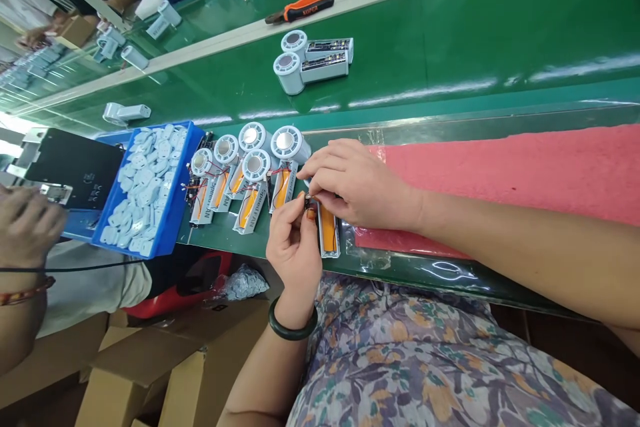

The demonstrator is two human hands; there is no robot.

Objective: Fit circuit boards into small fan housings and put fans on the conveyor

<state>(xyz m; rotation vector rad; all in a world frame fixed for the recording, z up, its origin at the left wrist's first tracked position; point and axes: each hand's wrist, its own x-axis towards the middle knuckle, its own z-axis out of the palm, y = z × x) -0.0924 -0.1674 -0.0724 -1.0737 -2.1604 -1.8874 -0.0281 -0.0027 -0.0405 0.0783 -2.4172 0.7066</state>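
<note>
Both hands meet above the near edge of the worktop [450, 273], fingertips drawn together in a pinch. The right hand [357, 183] comes in from the right, palm down, fingers curled. The left hand [295, 240] rises from the near side, thumb and forefinger pressed toward each other, a smooth dark bangle [293, 321] round the wrist.

The worktop is glossy green, streaked with light. On its right lies a soft-looking red cloth [500, 180], partly hidden behind the right forearm. To the left stands a blue plastic bin [173, 227] heaped with flat, pale pieces [145, 187]; past it a co-worker's hand [30, 227] is cut off at the left.

Between bin and hands sit five white fans [257, 165], round-headed, with thin red wires and orange strips in their open handles. Another open handle [329, 233] lies just under the fingers, its far end hidden. Farther off, two fans show bare circuit boards [325, 61], and beyond them rest orange-and-black pliers [303, 8].

Smallest is a dark part [308, 202] gripped between the fingertips, too covered to make out its shape.
</note>
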